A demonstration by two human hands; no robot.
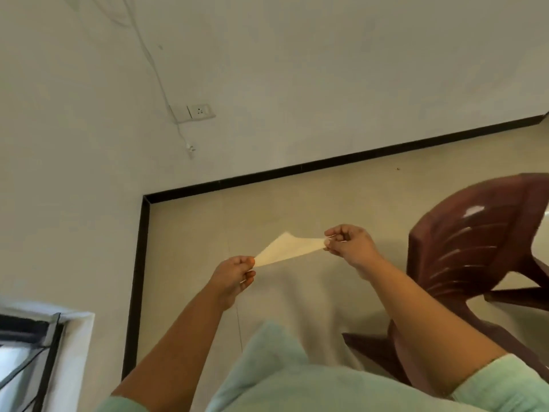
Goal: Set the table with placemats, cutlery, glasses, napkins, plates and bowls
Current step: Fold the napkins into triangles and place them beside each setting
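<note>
A cream paper napkin [285,249] is stretched in the air between both hands, above the beige floor. My left hand [234,276] pinches its lower left corner with thumb and fingers. The napkin's right end is pinched by my right hand [346,242], whose fingers are curled in. The napkin looks folded, with one corner peaking upward. No table, plates, cutlery or glasses are in view.
A maroon plastic chair [463,251] stands at the right, close to my right forearm. A white wall with a socket [200,111] and a hanging cable fills the top. A black skirting [139,263] edges the floor. A window [26,352] is at the lower left.
</note>
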